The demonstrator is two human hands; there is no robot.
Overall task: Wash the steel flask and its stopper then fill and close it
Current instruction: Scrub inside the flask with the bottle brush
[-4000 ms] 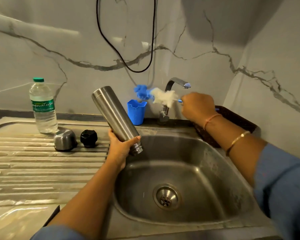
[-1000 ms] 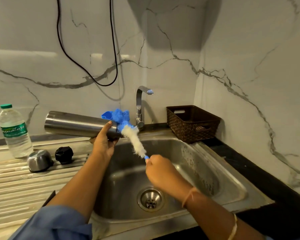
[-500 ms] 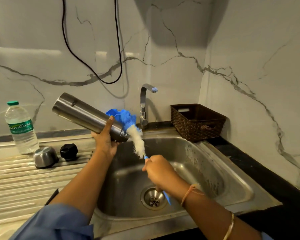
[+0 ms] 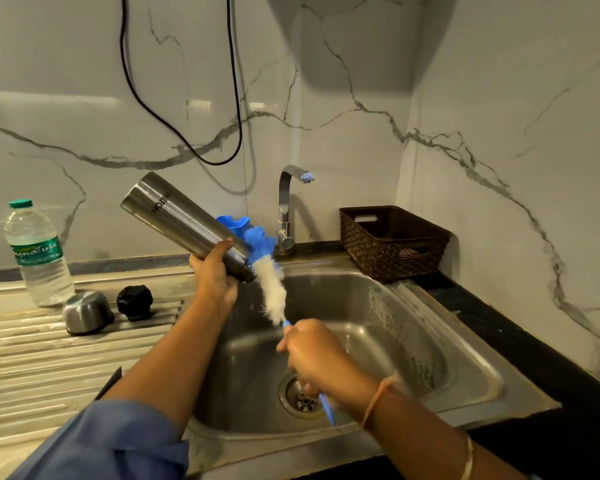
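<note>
My left hand [image 4: 212,276] grips the steel flask [image 4: 177,220] near its mouth, holding it tilted over the sink's left edge with the base up-left and the mouth down-right. My right hand [image 4: 312,355] holds the blue handle of a bottle brush [image 4: 270,282]. Its white bristles run up to a blue tip that sits at the flask's mouth. On the draining board lie the black stopper [image 4: 134,301] and the steel cap [image 4: 86,312], side by side.
The steel sink [image 4: 440,344] has a drain at its middle and a tap [image 4: 286,206] behind it. A blue cup [image 4: 237,224] stands behind the flask. A plastic water bottle [image 4: 37,252] stands at the left, a brown basket [image 4: 394,242] at the right. A black cable hangs on the wall.
The flask's base has risen, so it tilts more steeply. The brush has stayed at the flask's mouth, moved from the tap side over the last seconds.
</note>
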